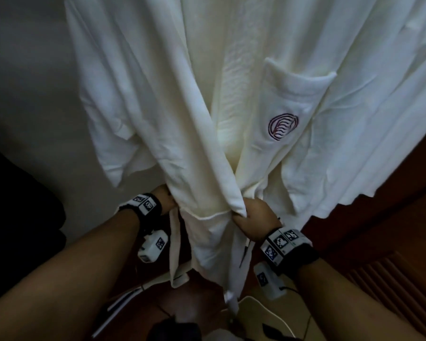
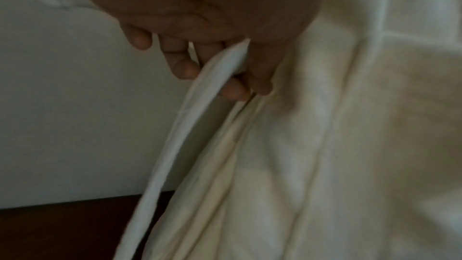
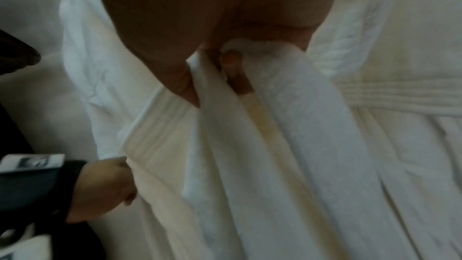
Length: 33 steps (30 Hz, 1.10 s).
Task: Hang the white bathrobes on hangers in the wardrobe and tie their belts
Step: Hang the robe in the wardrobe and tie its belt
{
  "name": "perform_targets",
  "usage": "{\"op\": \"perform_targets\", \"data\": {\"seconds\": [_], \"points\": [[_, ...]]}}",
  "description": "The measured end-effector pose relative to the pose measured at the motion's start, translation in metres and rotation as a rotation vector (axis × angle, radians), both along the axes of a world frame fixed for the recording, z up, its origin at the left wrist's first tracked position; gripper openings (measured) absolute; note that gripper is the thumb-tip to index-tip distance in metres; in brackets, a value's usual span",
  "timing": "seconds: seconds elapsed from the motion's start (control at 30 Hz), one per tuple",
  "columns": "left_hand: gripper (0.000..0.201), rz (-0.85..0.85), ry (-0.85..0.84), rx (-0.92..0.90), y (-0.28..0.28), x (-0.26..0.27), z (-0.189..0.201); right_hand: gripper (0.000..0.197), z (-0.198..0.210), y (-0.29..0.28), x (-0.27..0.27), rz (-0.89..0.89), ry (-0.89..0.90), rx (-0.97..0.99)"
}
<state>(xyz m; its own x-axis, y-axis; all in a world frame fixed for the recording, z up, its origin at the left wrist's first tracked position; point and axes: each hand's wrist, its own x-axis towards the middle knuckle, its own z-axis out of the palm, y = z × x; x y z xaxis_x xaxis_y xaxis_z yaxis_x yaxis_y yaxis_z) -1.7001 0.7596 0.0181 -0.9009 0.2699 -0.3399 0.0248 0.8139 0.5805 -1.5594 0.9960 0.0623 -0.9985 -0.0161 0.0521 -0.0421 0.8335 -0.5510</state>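
Observation:
A white bathrobe [image 1: 207, 94] hangs in front of me, with a purple emblem [image 1: 283, 126] on its chest pocket. My left hand [image 1: 166, 201] reaches round the robe's left side at waist height, fingers hidden behind the cloth. In the left wrist view that left hand [image 2: 225, 78] pinches a narrow white belt strip [image 2: 175, 145] between thumb and fingers; the belt strip [image 1: 175, 244] hangs down below it. My right hand [image 1: 250, 220] grips the gathered front edges of the robe at the waist. The right wrist view shows this right hand [image 3: 225, 70] curled round the folds, and the ribbed belt [image 3: 400, 94] crossing the waist.
A pale wall [image 1: 30, 94] stands behind the robe on the left. Dark brown wood with a slatted panel [image 1: 391, 279] lies to the right. A dark shape [image 1: 15, 205] sits at the far left. White cables and pale objects [image 1: 268, 308] lie on the floor below.

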Motion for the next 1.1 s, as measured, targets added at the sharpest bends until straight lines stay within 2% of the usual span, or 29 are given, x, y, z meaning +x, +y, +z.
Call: {"op": "perform_targets", "data": {"seconds": [0.07, 0.13, 0.2, 0.27, 0.43, 0.5, 0.57, 0.63, 0.77, 0.87, 0.93, 1.0, 1.1], "points": [[0.027, 0.016, 0.010, 0.003, -0.020, 0.007, -0.006, 0.027, -0.005, 0.004, -0.003, -0.082, 0.013, 0.009], [0.026, 0.023, 0.028, 0.051, -0.044, 0.014, -0.007, 0.018, -0.007, 0.008, -0.006, -0.148, 0.013, 0.019], [0.030, 0.085, 0.016, 0.086, -0.070, 0.016, -0.002, 0.020, -0.008, 0.011, -0.013, -0.175, 0.023, 0.054], [0.038, 0.132, 0.083, 0.085, -0.098, 0.014, 0.005, 0.023, -0.005, 0.015, -0.021, -0.163, -0.013, 0.087], [0.040, 0.203, 0.238, -0.070, -0.151, 0.004, 0.031, 0.029, 0.015, 0.034, -0.034, -0.074, -0.160, 0.176], [0.037, 0.198, 0.287, -0.083, -0.155, 0.005, 0.050, 0.025, 0.024, 0.045, -0.040, -0.088, -0.208, 0.182], [0.027, 0.216, 0.318, 0.001, -0.158, 0.005, 0.059, 0.014, 0.035, 0.053, -0.044, -0.093, -0.208, 0.243], [0.019, 0.234, 0.347, 0.004, -0.162, 0.002, 0.063, 0.017, 0.044, 0.057, -0.048, -0.092, -0.183, 0.298], [0.041, 0.210, 0.244, -0.060, -0.156, -0.008, 0.067, 0.028, 0.055, 0.049, -0.052, -0.130, -0.158, 0.376], [0.043, 0.170, 0.237, -0.208, -0.158, -0.017, 0.067, 0.028, 0.057, 0.047, -0.054, -0.174, -0.135, 0.315], [0.041, 0.184, 0.286, -0.238, -0.161, -0.020, 0.070, 0.026, 0.058, 0.051, -0.053, -0.187, -0.161, 0.286], [0.034, 0.198, 0.413, -0.227, -0.161, -0.022, 0.076, 0.023, 0.061, 0.054, -0.051, -0.221, -0.186, 0.283], [0.017, 0.362, 0.604, -0.154, -0.163, -0.022, 0.085, 0.019, 0.063, 0.060, -0.047, -0.281, -0.197, 0.253]]}}
